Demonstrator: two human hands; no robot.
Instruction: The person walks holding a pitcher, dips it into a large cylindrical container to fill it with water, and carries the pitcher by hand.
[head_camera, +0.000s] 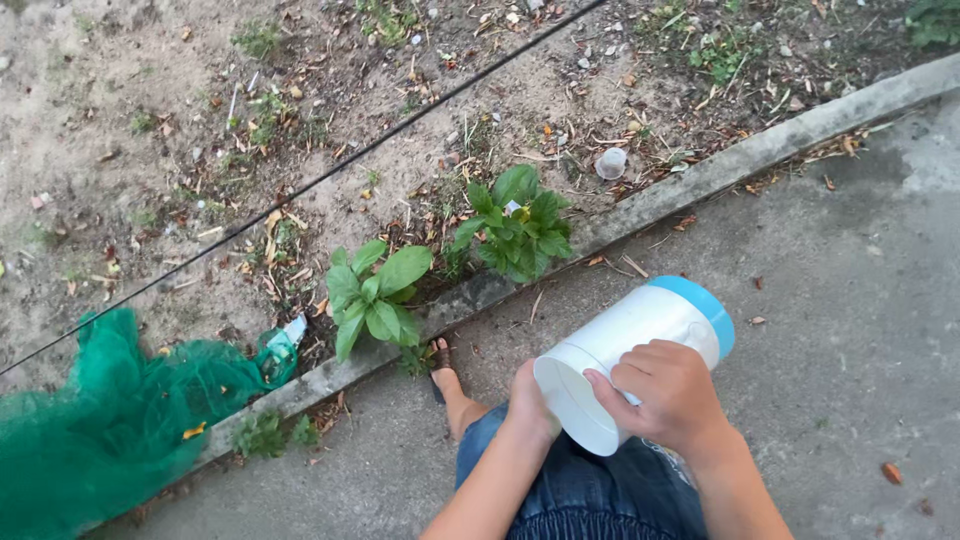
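Right hand (672, 395) in clamped grip on white jar (625, 350); left hand (530, 400) half-hidden behind it, grip unclear.

This is an outdoor yard or garden edge beside a home: a grey poured-concrete path (850, 300) runs along a low concrete kerb (690, 185), past which lies a bare sandy soil bed (120, 110) scattered with dry leaves. Two broad-leaved green plants (375, 295) grow at the kerb (a crumpled green mesh net (100, 420) lies nearby).
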